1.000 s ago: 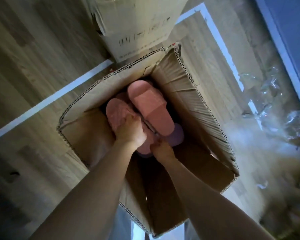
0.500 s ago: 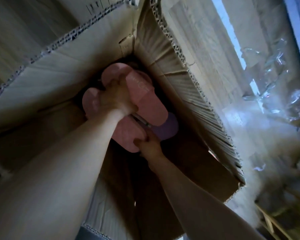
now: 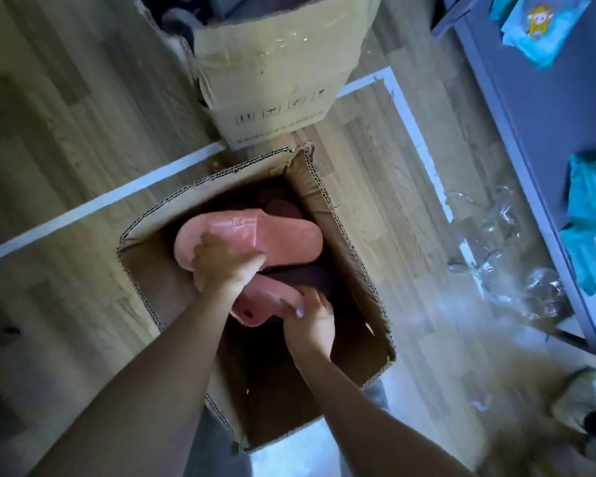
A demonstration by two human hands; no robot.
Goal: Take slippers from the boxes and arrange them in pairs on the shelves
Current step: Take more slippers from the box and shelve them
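Over the near box (image 3: 145, 263), gripped the upper pink slipper (image 3: 276, 232) by its strap in the curled left hand (image 3: 226, 266) and pinched the lower pink slipper (image 3: 265, 302) in the right hand (image 3: 310, 318), holding both at the mouth of the box. Seemed, in the dim light, to have a dark slipper (image 3: 307, 275) wedged between the two, so risked dragging it up and dropping it in the lift. Farther off, risked a slide on the loose plastic wrap (image 3: 496, 218) littering the floor beside the shelves (image 3: 547, 115).
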